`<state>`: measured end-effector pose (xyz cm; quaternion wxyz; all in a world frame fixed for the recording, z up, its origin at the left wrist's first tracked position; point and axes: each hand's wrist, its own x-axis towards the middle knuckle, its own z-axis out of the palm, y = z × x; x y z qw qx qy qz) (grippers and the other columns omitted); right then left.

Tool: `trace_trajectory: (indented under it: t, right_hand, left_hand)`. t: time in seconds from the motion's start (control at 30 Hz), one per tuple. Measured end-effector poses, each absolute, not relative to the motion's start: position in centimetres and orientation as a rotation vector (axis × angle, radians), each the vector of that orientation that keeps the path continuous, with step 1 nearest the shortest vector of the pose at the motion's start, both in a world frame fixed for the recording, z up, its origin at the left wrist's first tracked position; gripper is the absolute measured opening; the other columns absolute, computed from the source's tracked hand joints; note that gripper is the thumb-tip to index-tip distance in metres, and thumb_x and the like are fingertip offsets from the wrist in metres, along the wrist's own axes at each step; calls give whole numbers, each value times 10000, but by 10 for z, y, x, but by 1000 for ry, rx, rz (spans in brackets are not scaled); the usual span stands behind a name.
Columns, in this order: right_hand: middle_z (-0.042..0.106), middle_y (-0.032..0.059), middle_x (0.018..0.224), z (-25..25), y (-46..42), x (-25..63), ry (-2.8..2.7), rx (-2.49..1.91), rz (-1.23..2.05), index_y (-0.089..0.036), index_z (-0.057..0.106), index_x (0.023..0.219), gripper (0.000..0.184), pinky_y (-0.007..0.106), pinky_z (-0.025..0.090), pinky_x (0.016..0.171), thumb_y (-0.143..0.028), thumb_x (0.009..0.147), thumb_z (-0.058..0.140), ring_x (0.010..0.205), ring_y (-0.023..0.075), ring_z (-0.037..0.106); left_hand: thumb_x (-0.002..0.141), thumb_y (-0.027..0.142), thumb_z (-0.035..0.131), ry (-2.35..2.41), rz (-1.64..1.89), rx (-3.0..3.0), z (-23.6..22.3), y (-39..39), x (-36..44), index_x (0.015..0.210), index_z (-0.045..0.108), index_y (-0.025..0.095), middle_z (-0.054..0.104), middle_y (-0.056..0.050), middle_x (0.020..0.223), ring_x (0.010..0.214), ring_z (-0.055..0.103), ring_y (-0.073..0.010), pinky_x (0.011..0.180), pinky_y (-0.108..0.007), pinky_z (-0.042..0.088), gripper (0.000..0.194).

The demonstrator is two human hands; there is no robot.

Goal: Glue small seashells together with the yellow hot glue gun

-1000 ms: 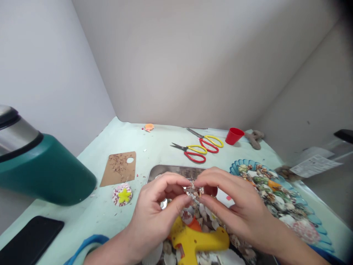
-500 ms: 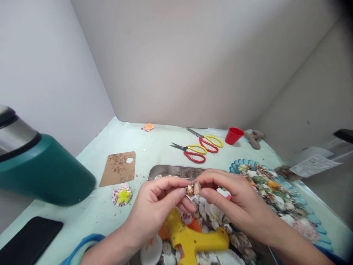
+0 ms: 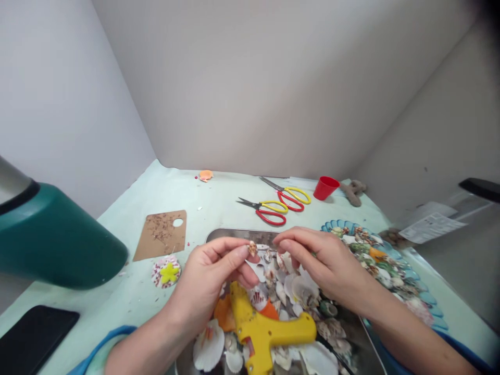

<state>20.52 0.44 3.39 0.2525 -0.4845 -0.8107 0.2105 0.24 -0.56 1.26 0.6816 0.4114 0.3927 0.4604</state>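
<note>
One small shell (image 3: 252, 248): pinched between my left hand's (image 3: 214, 268) thumb and fingers, above the metal tray (image 3: 357, 344)
Right hand (image 3: 326, 265): thumb and forefinger nearly together, grip unclear
Yellow glue gun (image 3: 269, 330): atop shells

Yellow glue gun (image 3: 273, 333) (cup (image 3: 326, 188) red)

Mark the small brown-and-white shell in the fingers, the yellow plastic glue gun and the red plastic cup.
Small brown-and-white shell (image 3: 252, 249): head view, middle of its patterned surface.
Yellow plastic glue gun (image 3: 266, 332): head view, middle of its body.
Red plastic cup (image 3: 325, 189): head view, outer wall.
</note>
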Motion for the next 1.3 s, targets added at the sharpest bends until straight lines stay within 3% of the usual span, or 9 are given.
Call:
trace_trajectory:
  t: [0.1,0.23,0.47,0.73,0.93,1.13,1.3]
  right_hand:
    - [670,11,856,27,12,212,-2408,-1416,417,-206,635,905,175,257,441,690,-211,926,461,784,153,612]
    - [657,11,846,18,17,214,-2542,-1456,353,-218,649,853,144,253,432,655,-189,884,511,767,162,607]
    - [639,59,908,3,18,216,-2681,-1461,240,-204,659,919,122,316,426,741,-215,860,553,902,229,582]
    - [609,35,943,13,13,201,-2813,-1316,197,-234,662,908,113,273,390,685,-225,868,557,848,181,568]
    - [613,-5,805,8,9,180,-2972,-1118,165,-246,672,764,82,264,331,604,-218,818,616,753,159,547]
    - [626,52,839,-2,28,182,-2850,-1324,26,-179,647,820,117,273,306,551,-197,848,535,735,186,569]
    - [634,51,941,9,23,181,-2788,-1356,59,-201,640,927,115,279,373,626,-217,858,550,843,211,590]
  left_hand:
    - [809,257,648,873,1072,829,13,-4,1,862,662,130,675,-6,607,516,592,-84,545,-173,465,138]
    - [813,234,636,858,1109,809,13,-3,1,871,668,132,669,-8,605,496,576,-76,519,-160,448,122]
    - [812,235,633,873,1156,819,9,-2,1,860,667,142,674,-3,637,477,561,-62,526,-161,434,111]
    - [812,230,631,847,1204,839,6,0,1,873,650,140,668,4,653,468,556,-64,521,-175,437,110]
    - [825,223,616,827,1215,874,5,-1,0,877,651,138,660,10,658,472,555,-53,523,-164,420,106]
    - [824,235,615,812,1228,896,5,-1,-2,870,657,145,668,0,724,472,547,-48,516,-172,423,109]
    - [821,240,617,838,1189,922,4,-1,-1,870,658,141,663,1,700,471,546,-50,518,-170,416,117]
